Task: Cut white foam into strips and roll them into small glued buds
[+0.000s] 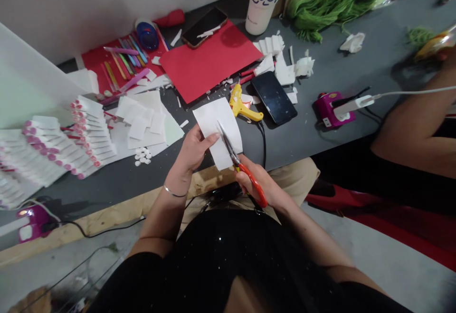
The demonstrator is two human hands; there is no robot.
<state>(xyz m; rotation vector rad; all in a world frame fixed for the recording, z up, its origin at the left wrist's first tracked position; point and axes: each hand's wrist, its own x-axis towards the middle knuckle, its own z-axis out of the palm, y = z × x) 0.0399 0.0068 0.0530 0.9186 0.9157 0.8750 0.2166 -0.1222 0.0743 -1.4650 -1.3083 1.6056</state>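
My left hand (196, 147) pinches a white sheet of paper (225, 113) along its left side, thumb on top. In my right hand (257, 176) is a pair of scissors (253, 180) with red handles. The blades lie over the paper and point up and to the left; whether they are cutting into it I cannot tell. A yellow glue gun (242, 105) lies on the table just beyond the paper's right edge. Cut white paper squares (138, 132) and a small heap of white pieces (143, 156) are left of my left hand.
Rows of white paper pieces with pink tips (89, 132) cover the left side. A red sheet (210, 61), a black phone (273, 97) and a tall cup (263, 4) stand or lie behind. Right are a purple power socket (331, 109), green yarn (327, 6) and another person's arm (416, 109).
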